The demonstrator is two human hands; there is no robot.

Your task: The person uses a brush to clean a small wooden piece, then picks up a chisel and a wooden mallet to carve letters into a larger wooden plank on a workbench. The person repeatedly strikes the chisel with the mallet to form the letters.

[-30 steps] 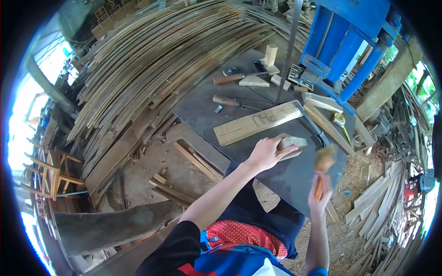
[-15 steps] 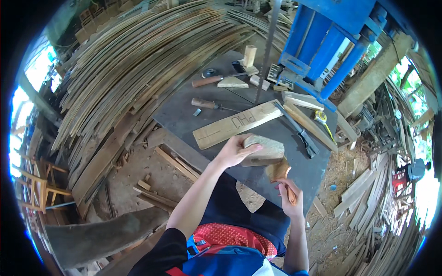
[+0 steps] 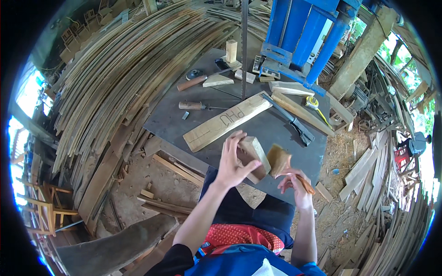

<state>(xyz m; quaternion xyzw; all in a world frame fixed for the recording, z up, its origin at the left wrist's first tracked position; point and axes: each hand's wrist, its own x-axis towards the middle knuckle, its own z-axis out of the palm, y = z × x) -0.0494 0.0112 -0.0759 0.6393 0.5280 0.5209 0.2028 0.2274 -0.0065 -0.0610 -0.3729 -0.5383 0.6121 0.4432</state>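
My left hand (image 3: 231, 163) grips a thick wooden block (image 3: 254, 158) between the thumb and the fingers, tilted over the near edge of the dark metal table (image 3: 299, 172). Just right of the block, my right hand (image 3: 297, 186) holds a flat brush (image 3: 279, 161) by its orange-brown wooden handle. The brush's tan bristles point up and away from me, close to the block; whether they touch it I cannot tell. Beyond the block lies a pale board (image 3: 225, 120) with dark marks drawn on it.
On the table lie wooden-handled tools (image 3: 192, 106), a black-handled tool (image 3: 301, 133), a yellow tape measure (image 3: 312, 102) and wood offcuts (image 3: 218, 81). An upright saw blade (image 3: 244, 55) meets the table beside a blue machine frame (image 3: 299, 41). Stacked planks (image 3: 129, 69) fill the left.
The block has been turned in my left hand, so its broad face now slants to the right. The brush has shifted from the block's near corner to its right side, with its bristles raised.
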